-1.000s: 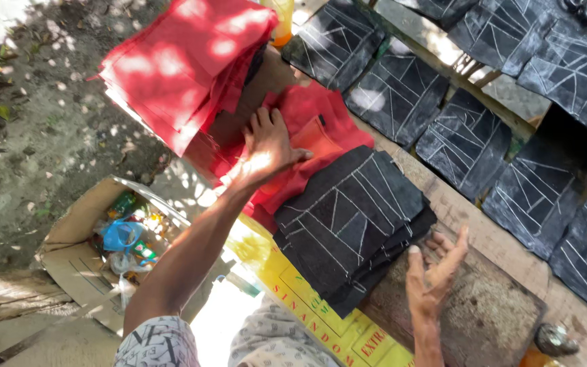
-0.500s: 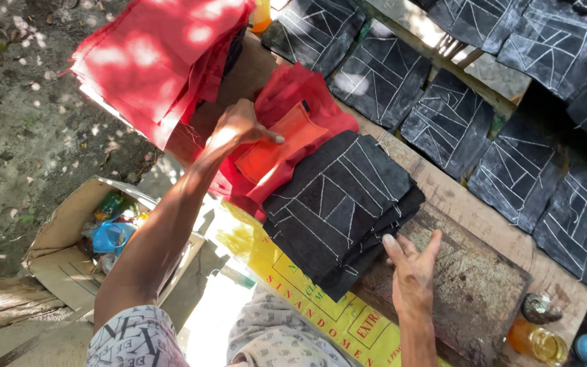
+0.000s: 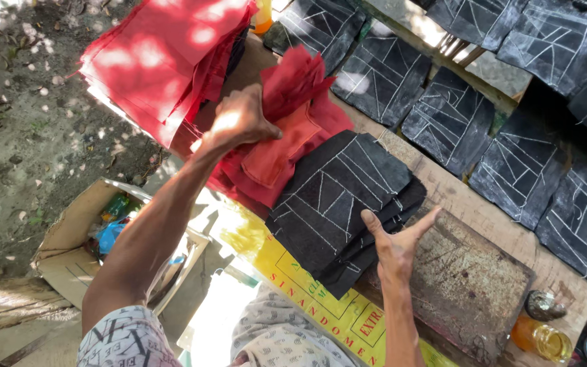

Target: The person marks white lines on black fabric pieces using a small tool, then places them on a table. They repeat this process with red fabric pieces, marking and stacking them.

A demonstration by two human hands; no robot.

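Note:
My left hand [image 3: 239, 121] is closed on a piece of red cloth [image 3: 293, 81] and lifts it off a rumpled pile of red and orange pieces [image 3: 287, 153] on the wooden table. My right hand [image 3: 399, 241] is open, fingers spread, at the right edge of a stack of black cloth pieces [image 3: 338, 200] marked with white chalk lines. A larger stack of flat red cloth [image 3: 164, 58] lies at the table's far left end.
Several black chalk-marked pieces [image 3: 450, 119] lie in a row along the table's back. A dark worn board [image 3: 470, 285] sits under my right hand. A small bottle of yellow liquid [image 3: 541, 336] stands at right. An open cardboard box [image 3: 79, 238] is on the ground.
My left hand went from flat on the red pile to gripping a red piece and raising it. My right hand moved closer to the black stack.

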